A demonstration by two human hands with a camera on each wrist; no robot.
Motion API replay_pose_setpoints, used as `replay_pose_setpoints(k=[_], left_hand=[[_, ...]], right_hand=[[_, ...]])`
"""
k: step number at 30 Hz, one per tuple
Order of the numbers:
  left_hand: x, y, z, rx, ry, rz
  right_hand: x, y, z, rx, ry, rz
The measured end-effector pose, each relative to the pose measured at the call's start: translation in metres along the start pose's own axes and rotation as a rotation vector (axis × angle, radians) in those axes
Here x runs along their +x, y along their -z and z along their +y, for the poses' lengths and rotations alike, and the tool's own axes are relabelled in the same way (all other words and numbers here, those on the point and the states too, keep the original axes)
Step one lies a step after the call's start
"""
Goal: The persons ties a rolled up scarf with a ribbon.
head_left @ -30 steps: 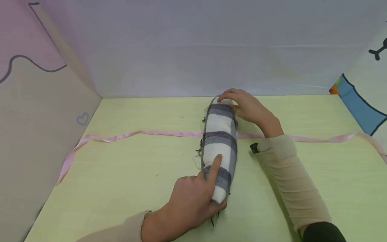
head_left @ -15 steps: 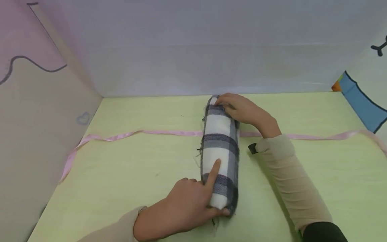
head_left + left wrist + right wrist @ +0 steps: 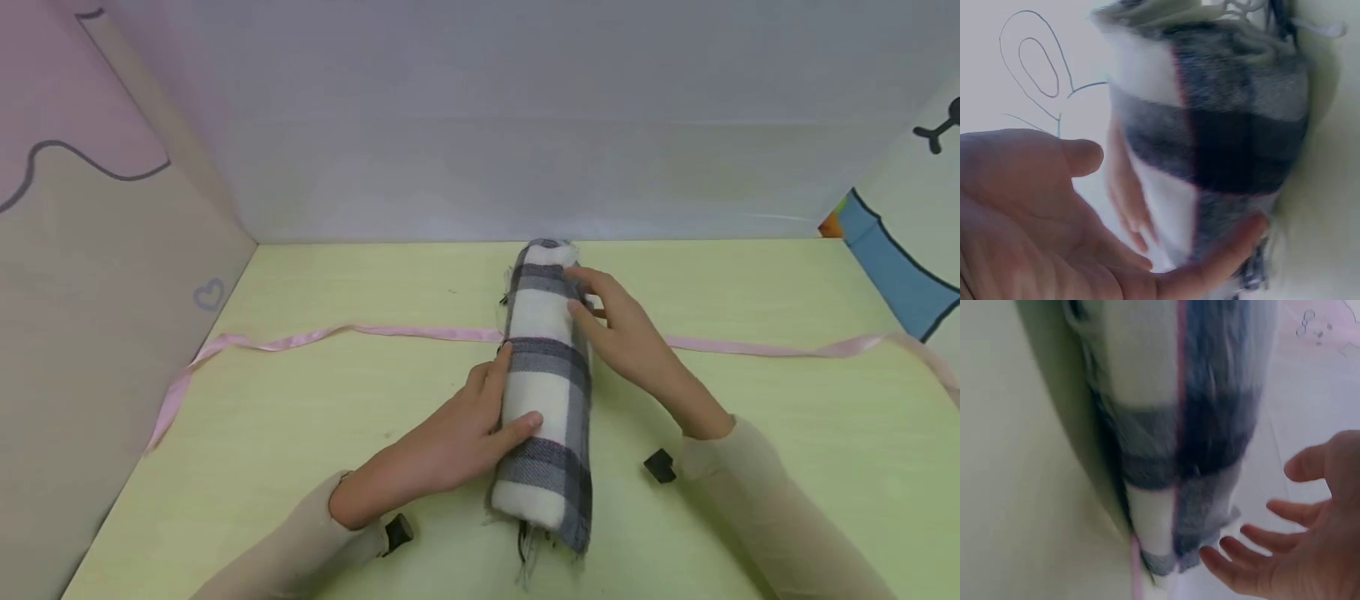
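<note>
A rolled plaid scarf (image 3: 546,392) lies on the pale green desk (image 3: 315,433), its long axis running from the near edge toward the back wall (image 3: 480,125). The roll is white with grey and dark bands; loose fringe sticks out of its near end.

The left hand (image 3: 457,433) rests against the left flank of the scarf, near its middle. The thumb lies up on the cloth and the fingers run along the side. In the left wrist view the hand (image 3: 1054,212) shows a flat palm with extended fingers; the grip is apart, pressing rather than clutching.

The right hand (image 3: 622,333) is on the right flank of the scarf, toward its far half. Its fingertips touch the cloth beside a dark band. In the right wrist view the hand (image 3: 1310,544) has spread, straight fingers just beside the scarf (image 3: 1179,425); the grip is apart and clamps nothing.

A pink ribbon (image 3: 300,337) lies on the desk under the scarf, crossing it at right angles and trailing out on both sides of it. Left of the scarf the ribbon bends toward the near corner by the side panel (image 3: 90,292). Both forearms wear beige sleeves (image 3: 757,508). A small black piece (image 3: 660,467) sits at the right wrist, right of the scarf's near end.
</note>
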State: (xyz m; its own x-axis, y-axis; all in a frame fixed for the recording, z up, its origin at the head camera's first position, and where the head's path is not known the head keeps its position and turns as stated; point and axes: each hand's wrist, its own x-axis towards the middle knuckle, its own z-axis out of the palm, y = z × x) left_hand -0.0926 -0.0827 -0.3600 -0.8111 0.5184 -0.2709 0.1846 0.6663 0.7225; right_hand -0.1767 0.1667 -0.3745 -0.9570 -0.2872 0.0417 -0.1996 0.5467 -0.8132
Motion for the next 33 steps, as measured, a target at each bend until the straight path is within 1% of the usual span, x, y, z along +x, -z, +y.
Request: replay_pose_setpoints(k=[2,6,10,14,16,21,27,33], left_hand=[[0.003,-0.002,-0.001,-0.035,0.025,0.006],[0.005,-0.006,-0.002,-0.08,0.059,0.0],[0.007,-0.009,-0.006,-0.091,0.075,-0.024],[0.01,-0.011,-0.009,-0.085,0.066,-0.026],[0.012,-0.012,-0.011,-0.076,0.061,-0.025],[0.016,-0.012,-0.015,-0.078,0.056,-0.023],[0.019,-0.013,-0.014,-0.071,0.038,-0.007],[0.018,-0.017,-0.011,-0.038,0.017,-0.014]], right_hand=[[-0.012,-0.004,-0.002,0.049,-0.06,0.014],[-0.037,-0.01,-0.007,0.165,-0.162,0.011],[-0.058,-0.018,-0.007,0.286,-0.223,0.004],[-0.064,-0.031,-0.005,0.38,-0.263,0.0],[-0.063,-0.038,-0.004,0.423,-0.27,0.008],[-0.06,-0.055,-0.002,0.492,-0.244,0.049],[-0.066,-0.07,-0.003,0.517,-0.246,0.07],[-0.073,-0.074,-0.003,0.529,-0.258,0.092]])
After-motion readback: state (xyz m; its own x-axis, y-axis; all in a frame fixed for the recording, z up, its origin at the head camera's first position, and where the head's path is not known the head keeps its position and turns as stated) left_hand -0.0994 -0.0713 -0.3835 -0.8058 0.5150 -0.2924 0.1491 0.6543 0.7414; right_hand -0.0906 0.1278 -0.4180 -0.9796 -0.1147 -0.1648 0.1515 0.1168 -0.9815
